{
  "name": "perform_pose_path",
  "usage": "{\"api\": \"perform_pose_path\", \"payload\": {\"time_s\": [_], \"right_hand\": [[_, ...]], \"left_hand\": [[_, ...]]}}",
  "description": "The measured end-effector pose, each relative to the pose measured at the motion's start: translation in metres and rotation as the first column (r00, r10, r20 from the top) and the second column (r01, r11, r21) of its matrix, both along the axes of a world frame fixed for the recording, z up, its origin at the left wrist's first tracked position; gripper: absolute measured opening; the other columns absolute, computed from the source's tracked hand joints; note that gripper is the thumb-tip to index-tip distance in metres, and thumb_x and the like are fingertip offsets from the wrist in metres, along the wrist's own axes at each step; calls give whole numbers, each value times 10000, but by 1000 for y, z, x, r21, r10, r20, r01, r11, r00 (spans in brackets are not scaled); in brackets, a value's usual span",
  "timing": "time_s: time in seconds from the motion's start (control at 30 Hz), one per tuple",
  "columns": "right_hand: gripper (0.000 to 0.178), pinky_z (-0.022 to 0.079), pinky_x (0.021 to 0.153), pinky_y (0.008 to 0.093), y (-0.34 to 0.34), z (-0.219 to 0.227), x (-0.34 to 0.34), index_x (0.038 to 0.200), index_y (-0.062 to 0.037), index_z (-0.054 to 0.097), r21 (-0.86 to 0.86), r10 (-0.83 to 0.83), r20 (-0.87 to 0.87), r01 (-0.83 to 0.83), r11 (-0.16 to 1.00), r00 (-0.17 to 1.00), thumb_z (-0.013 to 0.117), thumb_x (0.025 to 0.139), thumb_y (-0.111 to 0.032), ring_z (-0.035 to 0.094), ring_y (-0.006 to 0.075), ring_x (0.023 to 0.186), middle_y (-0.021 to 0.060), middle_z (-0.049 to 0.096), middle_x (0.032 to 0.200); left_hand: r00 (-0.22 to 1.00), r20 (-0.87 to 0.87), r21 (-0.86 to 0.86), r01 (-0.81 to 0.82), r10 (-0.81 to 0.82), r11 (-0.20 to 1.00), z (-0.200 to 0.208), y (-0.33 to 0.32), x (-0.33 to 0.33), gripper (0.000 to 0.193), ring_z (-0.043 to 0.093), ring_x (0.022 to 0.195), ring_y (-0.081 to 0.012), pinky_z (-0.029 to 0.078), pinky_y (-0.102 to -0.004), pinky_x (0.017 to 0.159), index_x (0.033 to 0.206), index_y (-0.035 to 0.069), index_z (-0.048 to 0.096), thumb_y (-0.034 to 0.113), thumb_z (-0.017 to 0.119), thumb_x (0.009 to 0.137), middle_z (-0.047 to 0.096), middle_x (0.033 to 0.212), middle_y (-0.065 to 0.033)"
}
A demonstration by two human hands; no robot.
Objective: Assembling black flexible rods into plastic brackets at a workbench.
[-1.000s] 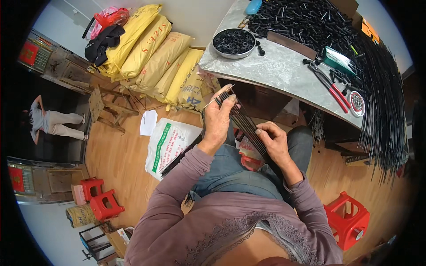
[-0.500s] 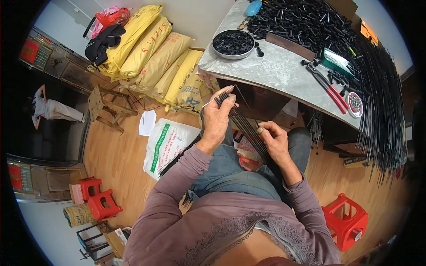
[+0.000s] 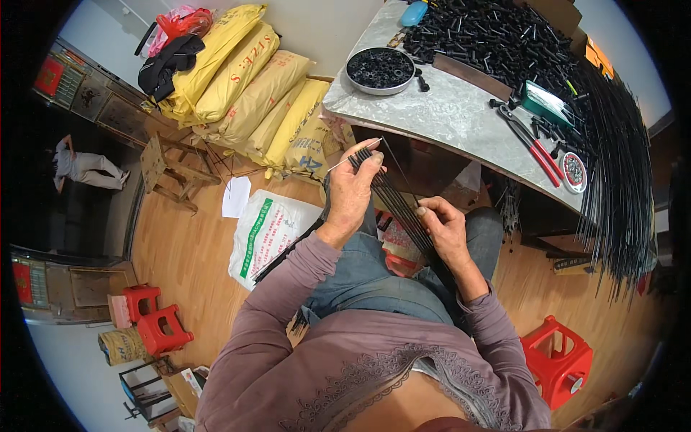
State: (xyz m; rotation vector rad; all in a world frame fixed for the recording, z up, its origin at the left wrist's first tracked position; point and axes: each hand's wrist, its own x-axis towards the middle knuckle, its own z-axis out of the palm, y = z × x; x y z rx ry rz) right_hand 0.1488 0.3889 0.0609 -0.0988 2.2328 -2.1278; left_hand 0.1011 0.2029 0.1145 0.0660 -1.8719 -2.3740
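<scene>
My left hand [image 3: 353, 194] is closed round the upper end of a bundle of thin black rods [image 3: 401, 211], thumb on top. A thin pale stick [image 3: 335, 166] passes crosswise behind its fingers. Lower down, my right hand [image 3: 443, 229] pinches a single black rod [image 3: 400, 165] between thumb and fingers. That rod stands apart from the bundle, its far tip close to the end of the pale stick; whether they touch I cannot tell. The bundle's lower part runs beneath my right hand over my lap.
Ahead, a marbled table [image 3: 443, 108] carries a bowl of black rings [image 3: 380, 70], red-handled cutters [image 3: 533, 147], a small dish [image 3: 574, 173] and heaped black parts. Long black rods [image 3: 619, 165] overhang its right edge. Yellow sacks [image 3: 237, 79], stools [image 3: 558, 360] and a distant person [image 3: 90, 165] surround me.
Both hands keep nearly the same place and grip on the rods. The view has shifted slightly. The distant person on the left has moved a little to the left and changed leg position.
</scene>
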Motion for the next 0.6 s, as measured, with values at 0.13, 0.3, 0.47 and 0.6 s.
{"api": "perform_pose_path", "payload": {"time_s": [0.13, 0.3, 0.47, 0.6], "right_hand": [[141, 385, 542, 196, -1, 4, 1, 945, -8, 652, 7, -6, -45, 6, 1000, 999, 619, 883, -131, 468, 31, 601, -39, 550, 697], [145, 416, 607, 203, 1, 7, 2, 945, 10, 651, -16, -2, -16, 2, 1000, 1000, 627, 876, -115, 510, 42, 674, -21, 581, 757], [150, 447, 674, 207, 2, 5, 1, 952, 24, 649, -42, 11, 37, -9, 999, 999, 636, 872, -102, 552, 50, 746, -3, 616, 819], [138, 413, 609, 203, 0, 4, 1, 940, 7, 651, -38, -8, 11, 9, 999, 1000, 625, 877, -113, 510, 44, 675, -21, 584, 759]], "left_hand": [[1000, -5, -17, -10, 10, 1000, 0, 1, 0, 289, 573, 786, -78, 468, -209, 726, 1172, 10, 599, 123, 610, 906, 614, 907, -4], [1000, -11, -8, -8, 8, 1000, 1, 2, 1, 287, 570, 782, -73, 465, -207, 718, 1171, 11, 599, 122, 611, 906, 614, 887, -3], [1000, -20, -3, -9, 9, 1000, 0, 2, 0, 285, 572, 782, -72, 466, -206, 716, 1169, 12, 601, 119, 613, 905, 615, 888, -5], [1000, -21, -8, -7, 7, 1000, 0, 2, -1, 287, 575, 785, -73, 471, -209, 722, 1172, 11, 601, 114, 610, 905, 617, 900, -8]]}}
